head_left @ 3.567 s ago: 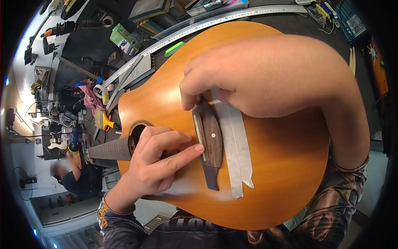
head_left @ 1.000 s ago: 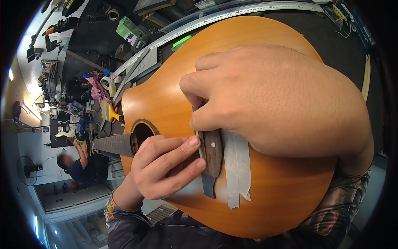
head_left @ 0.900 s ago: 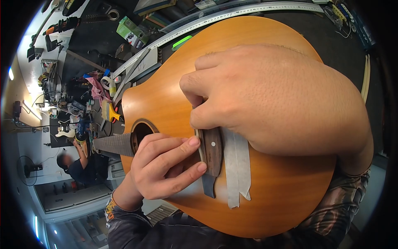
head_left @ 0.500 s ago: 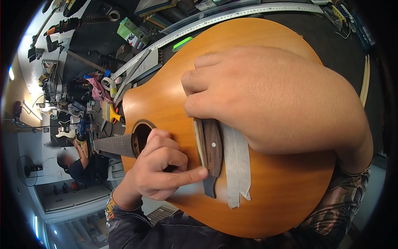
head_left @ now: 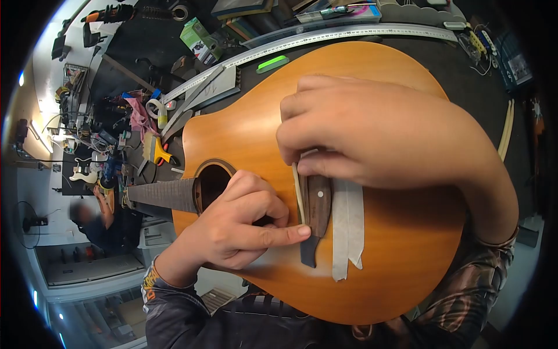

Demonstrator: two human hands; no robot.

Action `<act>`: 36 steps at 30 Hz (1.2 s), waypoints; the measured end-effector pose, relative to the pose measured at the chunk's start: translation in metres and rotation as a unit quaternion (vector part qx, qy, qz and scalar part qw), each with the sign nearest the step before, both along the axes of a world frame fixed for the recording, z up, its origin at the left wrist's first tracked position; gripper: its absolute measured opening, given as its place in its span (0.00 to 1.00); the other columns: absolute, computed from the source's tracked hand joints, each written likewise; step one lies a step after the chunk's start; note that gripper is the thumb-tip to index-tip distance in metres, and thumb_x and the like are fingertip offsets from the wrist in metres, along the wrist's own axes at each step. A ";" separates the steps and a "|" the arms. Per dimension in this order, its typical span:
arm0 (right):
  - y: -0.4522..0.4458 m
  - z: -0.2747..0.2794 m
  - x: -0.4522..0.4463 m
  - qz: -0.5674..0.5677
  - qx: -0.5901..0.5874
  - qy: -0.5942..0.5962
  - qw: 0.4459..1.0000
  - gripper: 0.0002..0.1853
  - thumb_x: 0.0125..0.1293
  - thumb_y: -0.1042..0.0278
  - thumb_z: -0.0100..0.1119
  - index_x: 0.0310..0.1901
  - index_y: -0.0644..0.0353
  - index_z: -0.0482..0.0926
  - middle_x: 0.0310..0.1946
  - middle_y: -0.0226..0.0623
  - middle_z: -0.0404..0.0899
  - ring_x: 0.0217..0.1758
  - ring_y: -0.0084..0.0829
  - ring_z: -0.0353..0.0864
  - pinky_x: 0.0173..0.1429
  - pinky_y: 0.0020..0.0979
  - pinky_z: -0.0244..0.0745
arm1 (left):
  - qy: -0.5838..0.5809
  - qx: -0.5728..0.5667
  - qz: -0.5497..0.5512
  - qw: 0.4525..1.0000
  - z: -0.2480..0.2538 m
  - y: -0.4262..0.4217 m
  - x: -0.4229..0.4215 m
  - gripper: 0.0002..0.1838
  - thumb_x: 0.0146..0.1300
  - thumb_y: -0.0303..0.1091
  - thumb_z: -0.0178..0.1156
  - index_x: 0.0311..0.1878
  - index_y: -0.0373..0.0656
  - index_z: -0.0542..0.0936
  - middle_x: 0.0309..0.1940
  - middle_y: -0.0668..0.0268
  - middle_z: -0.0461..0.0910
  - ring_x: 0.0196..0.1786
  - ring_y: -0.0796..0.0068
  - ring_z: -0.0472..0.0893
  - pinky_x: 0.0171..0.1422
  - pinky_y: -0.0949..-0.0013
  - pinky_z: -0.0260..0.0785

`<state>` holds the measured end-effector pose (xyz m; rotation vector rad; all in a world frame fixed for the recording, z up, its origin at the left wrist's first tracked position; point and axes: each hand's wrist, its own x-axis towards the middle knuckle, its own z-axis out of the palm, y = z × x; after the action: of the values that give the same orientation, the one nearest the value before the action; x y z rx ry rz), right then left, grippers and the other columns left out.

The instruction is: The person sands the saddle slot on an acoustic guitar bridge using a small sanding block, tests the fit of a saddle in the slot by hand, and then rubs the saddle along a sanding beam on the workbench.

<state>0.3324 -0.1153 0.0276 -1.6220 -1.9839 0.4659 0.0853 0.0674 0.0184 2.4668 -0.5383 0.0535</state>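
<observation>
An acoustic guitar (head_left: 395,256) lies with its wooden top facing up. On it is a dark wooden bridge (head_left: 318,203) with a light round dot, and a thin pale strip (head_left: 299,189) runs along the bridge's neck-side edge. My right hand (head_left: 337,128) bends over the upper end, closed on the strip with thumb and fingers; the fingertips are partly hidden. With fingers curled, my left hand (head_left: 250,224) presses its thumb tip on the strip's lower end. Below that thumb a dark grey tongue-shaped piece (head_left: 309,256) shows. Masking tape (head_left: 347,232) covers the top behind the bridge.
Beyond the guitar lie a long steel ruler (head_left: 325,36), a bright green tool (head_left: 272,63), a yellow-handled brush (head_left: 157,150) and a tape roll (head_left: 157,110). Two pale sticks (head_left: 507,131) rest at right. Another person (head_left: 110,215) works at the far left.
The view has shifted, so the guitar appears farther right. My right hand has lifted and turned slightly, showing its thumb at the bridge. My left thumb stays at the strip's lower end.
</observation>
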 end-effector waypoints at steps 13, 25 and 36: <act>0.017 0.033 -0.010 -0.024 -0.026 0.073 0.997 0.11 0.79 0.62 0.65 0.49 0.62 0.86 0.40 0.38 0.85 0.47 0.33 0.83 0.54 0.39 0.80 | 0.125 -0.344 0.240 0.899 0.020 -0.017 -0.019 0.13 0.85 0.27 0.67 0.66 0.35 0.83 0.55 0.64 0.88 0.59 0.77 0.86 0.65 0.67 0.80; -0.087 0.024 -0.204 -0.230 0.205 0.044 0.950 0.07 0.75 0.67 0.73 0.45 0.57 0.83 0.42 0.40 0.84 0.53 0.46 0.86 0.62 0.46 0.78 | -0.085 -0.274 0.199 0.937 -0.013 -0.056 -0.118 0.09 0.83 0.19 0.62 0.59 0.30 0.88 0.38 0.60 0.90 0.37 0.75 0.89 0.43 0.71 0.82; -0.202 -0.134 -0.235 -0.655 0.367 0.164 0.640 0.23 0.88 0.67 0.59 0.76 0.68 0.71 0.70 0.48 0.78 0.75 0.41 0.79 0.84 0.46 0.72 | -0.316 -0.238 0.563 0.726 -0.099 0.048 -0.211 0.13 0.91 0.37 0.61 0.51 0.38 0.89 0.48 0.62 0.88 0.50 0.71 0.87 0.58 0.65 0.82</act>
<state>0.0978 -0.3171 -0.1060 -1.6986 -0.2229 -0.5376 -0.1258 0.1158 -0.0802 1.8284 0.7341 1.3576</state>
